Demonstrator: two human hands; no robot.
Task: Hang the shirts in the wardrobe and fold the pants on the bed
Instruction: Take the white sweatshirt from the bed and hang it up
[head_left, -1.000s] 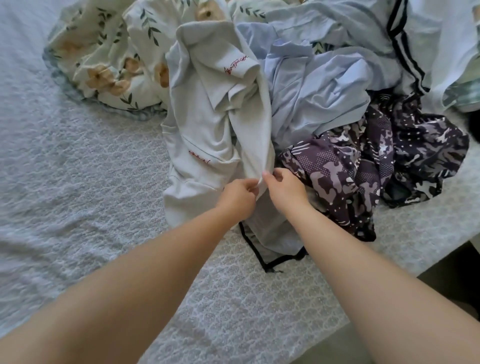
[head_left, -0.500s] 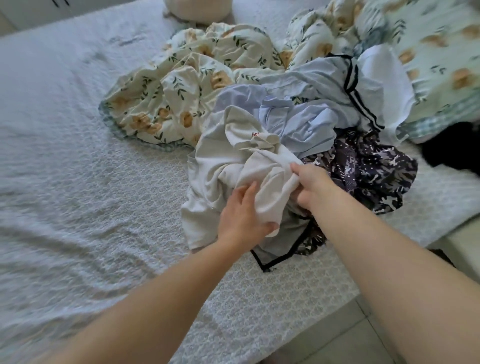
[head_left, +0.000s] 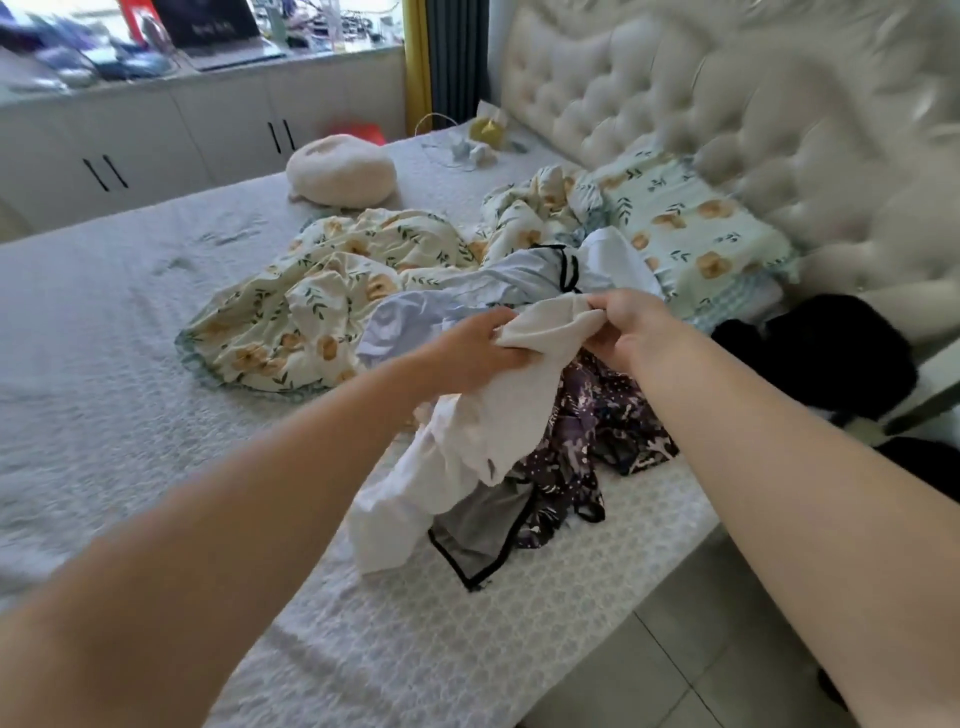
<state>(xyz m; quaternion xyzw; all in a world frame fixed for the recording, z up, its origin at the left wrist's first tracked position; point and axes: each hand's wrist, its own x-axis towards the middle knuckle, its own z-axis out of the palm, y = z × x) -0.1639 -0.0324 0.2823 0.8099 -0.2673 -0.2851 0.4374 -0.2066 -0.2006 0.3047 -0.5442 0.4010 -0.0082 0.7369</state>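
A cream white garment (head_left: 467, 441) hangs from both hands above the clothes pile near the bed's right edge. My left hand (head_left: 475, 351) grips its top edge on the left, and my right hand (head_left: 626, 325) grips the same edge on the right. Its lower part still rests on the bed (head_left: 104, 364). Under it lie a purple camouflage garment (head_left: 597, 431), a grey piece with black trim (head_left: 478, 530) and a light blue shirt (head_left: 415, 322). A white garment with black stripes (head_left: 597, 265) lies behind the hands.
A floral quilt (head_left: 322, 291) is bunched behind the pile, with a floral pillow (head_left: 691, 228) against the tufted headboard (head_left: 727, 130). A round cream cushion (head_left: 340, 171) sits farther back. Dark clothing (head_left: 831, 348) lies at the right. White cabinets (head_left: 156, 140) stand beyond; tiled floor (head_left: 675, 675) lies below right.
Both hands have lifted the cream garment up off the pile and moved apart along its top edge. My view has tilted up, showing the headboard and cabinets.
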